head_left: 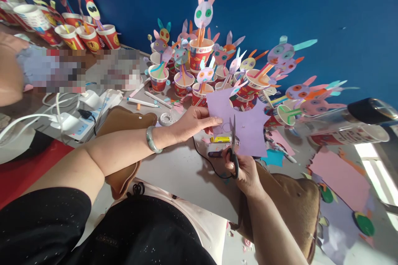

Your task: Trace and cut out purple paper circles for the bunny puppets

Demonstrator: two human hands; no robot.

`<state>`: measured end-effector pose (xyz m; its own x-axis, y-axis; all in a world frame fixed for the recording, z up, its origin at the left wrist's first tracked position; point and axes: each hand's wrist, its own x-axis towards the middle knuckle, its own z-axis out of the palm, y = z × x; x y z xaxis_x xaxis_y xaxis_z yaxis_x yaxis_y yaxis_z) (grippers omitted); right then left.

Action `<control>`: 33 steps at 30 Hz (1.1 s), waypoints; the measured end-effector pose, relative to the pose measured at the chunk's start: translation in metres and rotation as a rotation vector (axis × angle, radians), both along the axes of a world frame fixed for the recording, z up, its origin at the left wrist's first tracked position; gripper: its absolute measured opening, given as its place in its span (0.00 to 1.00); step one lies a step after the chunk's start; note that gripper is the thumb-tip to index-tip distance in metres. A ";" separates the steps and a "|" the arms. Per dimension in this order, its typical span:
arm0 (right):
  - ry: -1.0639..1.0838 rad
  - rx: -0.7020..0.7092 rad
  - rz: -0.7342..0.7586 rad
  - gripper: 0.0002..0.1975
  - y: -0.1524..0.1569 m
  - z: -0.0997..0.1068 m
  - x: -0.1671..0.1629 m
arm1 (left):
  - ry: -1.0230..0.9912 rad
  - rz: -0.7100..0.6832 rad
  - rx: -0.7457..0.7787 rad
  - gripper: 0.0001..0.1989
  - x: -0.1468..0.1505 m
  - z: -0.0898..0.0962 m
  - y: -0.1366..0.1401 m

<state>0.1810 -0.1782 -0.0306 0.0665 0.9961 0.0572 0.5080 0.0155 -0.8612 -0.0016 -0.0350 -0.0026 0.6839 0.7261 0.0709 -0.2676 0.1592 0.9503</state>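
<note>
My left hand (199, 122) grips the left part of a sheet of purple paper (250, 130), thumb on top. Small circles are drawn on the sheet near my thumb, and its upper edge has a curved cut-out. My right hand (244, 172) is closed around the handles of black-handled scissors (234, 138). The scissor blades point upward at the sheet, close to the drawn circles. Under the paper lies a yellow marker (220, 139) on the grey table (174, 178).
Behind the sheet stand several red paper cups (200, 56) with paper rabbit figures. A clear bottle (336, 122) lies at the right, near pink paper (340, 178). At left are a power strip (90, 118) with cables, several pens (143, 102) and another person's arm (10, 68). Brown cushions (124, 130) line the table edge.
</note>
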 end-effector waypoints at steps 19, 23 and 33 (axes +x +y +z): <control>0.048 -0.043 0.007 0.31 -0.002 -0.003 0.000 | 0.036 0.043 0.098 0.18 -0.002 -0.002 0.005; 0.032 -0.045 -0.001 0.32 -0.002 -0.007 0.002 | 0.043 0.047 0.094 0.18 -0.003 -0.002 0.005; 0.083 -0.047 -0.012 0.31 -0.003 -0.009 0.002 | 0.061 0.032 0.070 0.20 -0.005 0.007 0.004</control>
